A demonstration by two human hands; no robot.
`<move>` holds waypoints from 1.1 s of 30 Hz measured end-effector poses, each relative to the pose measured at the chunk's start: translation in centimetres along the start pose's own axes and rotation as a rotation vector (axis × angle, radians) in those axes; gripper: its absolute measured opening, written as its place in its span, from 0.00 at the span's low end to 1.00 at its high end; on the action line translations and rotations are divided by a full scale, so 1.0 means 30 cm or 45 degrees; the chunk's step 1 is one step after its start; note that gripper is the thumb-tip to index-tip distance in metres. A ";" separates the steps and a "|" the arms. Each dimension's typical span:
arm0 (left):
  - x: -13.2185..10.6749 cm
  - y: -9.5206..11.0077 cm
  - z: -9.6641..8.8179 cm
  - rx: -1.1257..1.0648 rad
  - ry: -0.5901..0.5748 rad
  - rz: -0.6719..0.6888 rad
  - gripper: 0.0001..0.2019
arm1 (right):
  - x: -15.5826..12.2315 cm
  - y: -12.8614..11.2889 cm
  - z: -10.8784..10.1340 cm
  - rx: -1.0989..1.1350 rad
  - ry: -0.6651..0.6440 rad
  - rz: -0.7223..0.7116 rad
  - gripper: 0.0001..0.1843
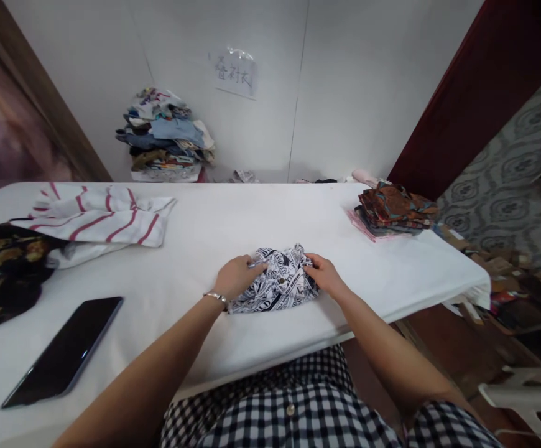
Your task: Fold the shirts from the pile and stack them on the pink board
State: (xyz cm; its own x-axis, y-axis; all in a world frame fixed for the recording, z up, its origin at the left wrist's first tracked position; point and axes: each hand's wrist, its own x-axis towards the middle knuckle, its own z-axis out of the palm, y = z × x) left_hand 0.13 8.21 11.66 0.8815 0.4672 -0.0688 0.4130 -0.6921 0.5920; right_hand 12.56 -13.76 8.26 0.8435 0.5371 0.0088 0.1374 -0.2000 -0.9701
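A small folded garment with black-and-white newspaper print (282, 280) lies near the front edge of the white table (233, 218). My left hand (239, 275) rests on its left side, fingers curled and pinching the cloth. On the garment's right side my right hand (325, 274) does the same, fingers closed on the fabric. A silver bracelet (216, 297) sits on my left wrist.
A dark phone (65, 351) lies front left. A red-striped white garment (100, 219) and a dark patterned cloth (7, 267) sit at the left. A folded stack of brown patterned clothes (394, 210) is at the right. A heap of clothes (165, 135) stands by the wall. A white plastic chair (529, 389) is lower right.
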 end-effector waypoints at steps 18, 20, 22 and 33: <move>-0.120 -0.134 -0.004 -1.072 0.047 -0.272 0.23 | -0.042 -0.028 0.015 0.003 0.077 0.112 0.35; -0.139 -0.139 -0.016 -1.095 0.005 -0.252 0.26 | -0.069 -0.040 0.012 0.052 0.083 0.080 0.39; -0.155 -0.139 -0.019 -1.035 -0.006 -0.249 0.31 | -0.096 -0.045 0.014 0.136 0.028 0.066 0.41; -0.005 -0.082 -0.018 -0.556 0.247 -0.146 0.21 | -0.085 -0.015 0.016 0.102 0.010 0.076 0.33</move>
State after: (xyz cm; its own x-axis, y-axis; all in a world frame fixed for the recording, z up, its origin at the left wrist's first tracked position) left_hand -1.15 10.14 10.64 0.7598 0.6496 -0.0270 0.3338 -0.3541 0.8736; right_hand 10.09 -14.65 8.56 0.8531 0.5195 -0.0480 0.0453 -0.1654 -0.9852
